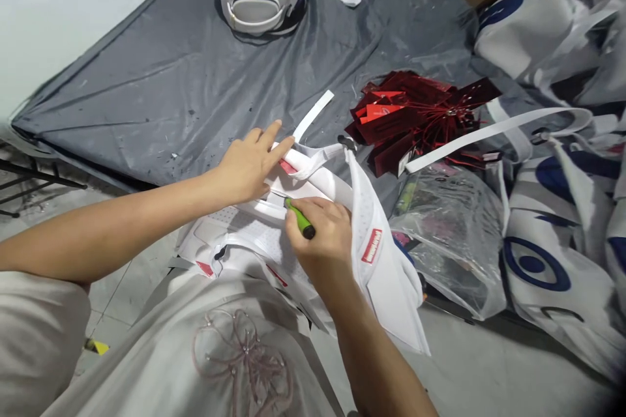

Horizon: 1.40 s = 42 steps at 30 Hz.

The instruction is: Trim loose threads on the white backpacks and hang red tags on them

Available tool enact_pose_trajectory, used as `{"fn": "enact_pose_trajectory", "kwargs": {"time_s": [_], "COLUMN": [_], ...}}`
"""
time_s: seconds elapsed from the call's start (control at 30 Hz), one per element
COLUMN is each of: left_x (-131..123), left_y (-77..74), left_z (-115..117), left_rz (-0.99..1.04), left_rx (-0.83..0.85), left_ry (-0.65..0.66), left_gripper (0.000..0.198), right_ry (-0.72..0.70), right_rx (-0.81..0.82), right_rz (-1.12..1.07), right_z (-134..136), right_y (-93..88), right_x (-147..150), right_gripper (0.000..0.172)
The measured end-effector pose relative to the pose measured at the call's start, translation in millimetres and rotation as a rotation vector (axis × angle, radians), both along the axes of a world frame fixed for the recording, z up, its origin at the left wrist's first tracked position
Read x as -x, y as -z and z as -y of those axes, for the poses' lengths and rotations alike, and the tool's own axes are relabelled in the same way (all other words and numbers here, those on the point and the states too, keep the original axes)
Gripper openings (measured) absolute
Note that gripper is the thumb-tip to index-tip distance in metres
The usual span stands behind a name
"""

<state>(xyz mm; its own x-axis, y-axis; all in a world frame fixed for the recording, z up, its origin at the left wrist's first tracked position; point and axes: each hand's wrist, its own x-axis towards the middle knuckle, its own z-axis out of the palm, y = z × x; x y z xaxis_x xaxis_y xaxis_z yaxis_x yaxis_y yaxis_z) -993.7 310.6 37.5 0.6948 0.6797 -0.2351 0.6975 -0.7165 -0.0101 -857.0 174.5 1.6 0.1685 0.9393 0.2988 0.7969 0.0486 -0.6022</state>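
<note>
Facing the grey-covered tabletop (161,104), you have a white bag (384,293) at its near edge, just in front of your body. A white backpack (261,13) sits at the far side. To the right, a clear plastic bag (454,241) shows something green through its film, other contents too blurred to name; red tags (415,120) fan out beyond it. Your left hand (252,166) rests on the white bag, fingers spread; your right hand (325,234) grips a green-handled tool (300,218), its tip at the fabric.
</note>
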Motion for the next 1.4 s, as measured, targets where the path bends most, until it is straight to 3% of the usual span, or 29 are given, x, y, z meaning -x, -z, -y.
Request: {"fn": "enact_pose_trajectory", "kwargs": {"time_s": [0.17,0.33,0.43,0.6,0.7,0.83,0.97,1.27,1.4], "left_x": [7.7,47.5,67.6,73.7,67.1,54.6,44.5,60.0,68.6], "left_y": [-12.8,-29.1,-23.4,-2.8,-7.0,-16.4,-11.2,-2.1,5.9], "left_z": [11.6,37.7,41.6,18.9,16.3,31.7,39.6,20.6,18.4], "left_rz": [-0.019,0.059,0.13,0.22,0.152,0.002,-0.062,0.082,0.198], "left_rx": [0.008,0.052,0.085,0.151,0.193,0.197,0.109,0.181,0.217], "left_ry": [-0.017,-0.04,-0.124,-0.142,-0.177,-0.259,-0.313,-0.161,-0.215], "left_gripper": [0.097,0.106,0.097,0.091,0.1,0.129,0.135,0.112,0.113], "right_ry": [-0.061,-0.186,-0.246,-0.296,-0.293,-0.293,-0.286,-0.303,-0.312], "right_rx": [0.019,-0.027,-0.026,0.033,0.046,0.028,0.003,-0.031,-0.073], "right_rz": [-0.105,-0.139,-0.127,-0.164,-0.143,-0.085,-0.054,-0.033,-0.039], "right_z": [4.7,17.9,20.4,11.6,8.5,13.9,17.0,0.6,-1.3], "right_y": [-0.9,-10.9,-12.1,-7.3,-5.4,-2.6,1.8,8.7,12.1], "right_x": [-3.8,4.2,12.9,24.7,31.3,41.1,44.6,28.3,30.3], "right_gripper": [0.016,0.013,0.014,0.016,0.016,0.016,0.018,0.023,0.024]}}
